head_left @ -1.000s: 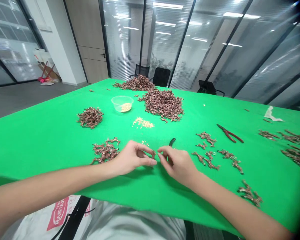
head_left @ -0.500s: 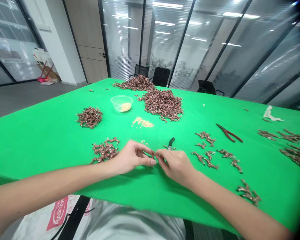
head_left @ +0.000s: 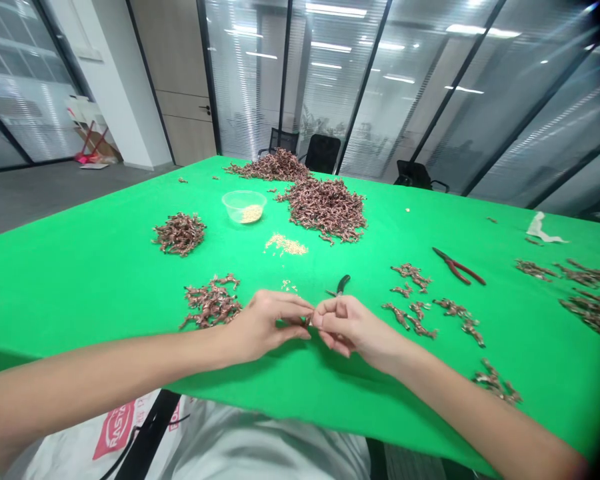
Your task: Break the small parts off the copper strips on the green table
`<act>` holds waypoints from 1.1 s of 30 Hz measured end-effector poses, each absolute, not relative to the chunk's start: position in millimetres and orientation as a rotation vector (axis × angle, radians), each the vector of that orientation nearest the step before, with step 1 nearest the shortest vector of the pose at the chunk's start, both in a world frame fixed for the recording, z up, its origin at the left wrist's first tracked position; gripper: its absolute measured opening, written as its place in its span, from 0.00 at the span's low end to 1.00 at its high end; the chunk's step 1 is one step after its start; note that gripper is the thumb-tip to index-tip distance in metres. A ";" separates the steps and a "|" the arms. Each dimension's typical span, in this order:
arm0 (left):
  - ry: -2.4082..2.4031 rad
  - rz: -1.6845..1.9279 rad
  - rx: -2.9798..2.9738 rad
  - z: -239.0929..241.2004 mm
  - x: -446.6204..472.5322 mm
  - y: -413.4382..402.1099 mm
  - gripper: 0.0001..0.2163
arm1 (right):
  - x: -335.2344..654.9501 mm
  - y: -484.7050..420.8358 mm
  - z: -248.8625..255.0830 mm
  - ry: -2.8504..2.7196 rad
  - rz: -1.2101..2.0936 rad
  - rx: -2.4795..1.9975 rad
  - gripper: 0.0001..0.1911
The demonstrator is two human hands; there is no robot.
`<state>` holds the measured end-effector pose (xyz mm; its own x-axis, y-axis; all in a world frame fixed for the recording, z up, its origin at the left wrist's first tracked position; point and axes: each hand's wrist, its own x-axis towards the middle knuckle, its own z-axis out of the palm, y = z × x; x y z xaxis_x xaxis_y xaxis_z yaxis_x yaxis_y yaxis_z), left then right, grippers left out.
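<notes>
My left hand (head_left: 267, 325) and my right hand (head_left: 347, 325) meet fingertip to fingertip just above the green table (head_left: 80, 280), near its front edge. Both pinch one small brown metal piece (head_left: 307, 320), which the fingers almost hide. A small heap of the same brown pieces (head_left: 211, 301) lies just left of my left hand. Black-handled pliers (head_left: 341, 285) rest on the cloth right behind my right hand.
A large brown heap (head_left: 327, 208) and a further one (head_left: 275, 167) sit at the back, with a clear plastic bowl (head_left: 243, 205) and scattered pale bits (head_left: 286, 246) nearby. Another heap (head_left: 179, 233) lies left. Red-handled pliers (head_left: 457, 265) and several small clusters (head_left: 420, 313) lie right.
My right hand moved left to meet my left hand and closed on the small piece. Both hands then rose slightly and turned, fingers curling over the piece.
</notes>
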<state>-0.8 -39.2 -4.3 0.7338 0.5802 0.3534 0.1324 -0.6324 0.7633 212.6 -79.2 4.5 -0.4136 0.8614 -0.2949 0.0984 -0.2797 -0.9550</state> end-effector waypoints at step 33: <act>0.813 0.589 1.376 -13.9 4.2 -26.2 0.21 | 216.3 -69.6 -21.3 -2.391 -0.196 -1.067 0.10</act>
